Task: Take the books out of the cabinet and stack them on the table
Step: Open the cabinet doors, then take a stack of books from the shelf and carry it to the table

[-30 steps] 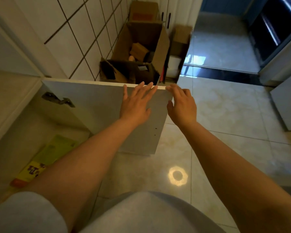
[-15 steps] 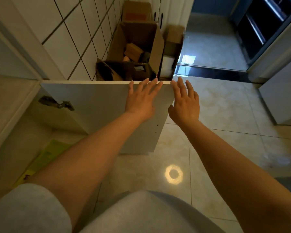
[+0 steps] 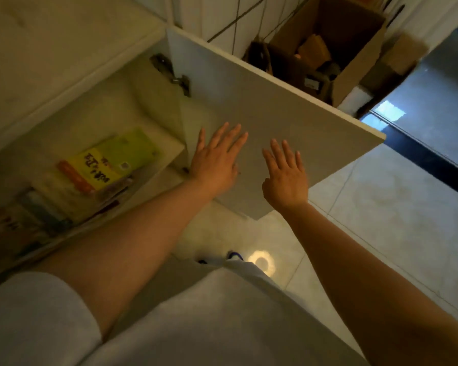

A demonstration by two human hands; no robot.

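White door stands open; both hands (fingers spread, empty) hover apart, books lying to their left.

Surfaces: matt panel, gloss tile, paper, card.
Cabinet door smooth matt white laminate; hinge dull metal. Floor polished glossy tile, lamp reflection visible. Books printed paper covers. Boxes rough brown cardboard. Sleeve soft grey cloth.

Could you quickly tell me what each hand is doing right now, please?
Left hand: open, fingers straight, over the cabinet door; holding nothing.
Right hand: open, fingers spread, holding nothing.
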